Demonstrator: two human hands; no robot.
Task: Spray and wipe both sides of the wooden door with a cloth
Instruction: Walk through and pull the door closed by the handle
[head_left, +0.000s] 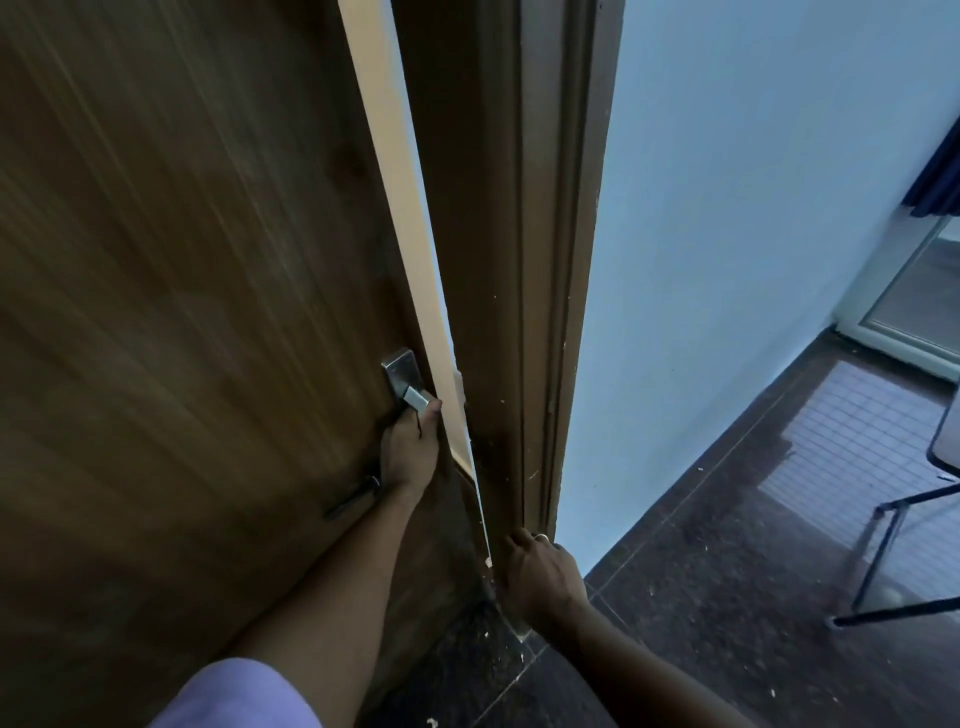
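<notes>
Two hands in view: the left hand (410, 447), centre of frame, has its fingers wrapped round the silver metal lever handle (408, 382) of the dark brown wooden door (182, 260), which fills the left half and stands slightly ajar, its pale edge showing. The right hand (543, 574), lower centre, is at the foot of the brown wooden door frame (519, 260), back to camera, fingers curled; whether it holds anything cannot be told. Pale blue wall (727, 208) upper right; dark speckled tile floor (701, 597) lower right.
</notes>
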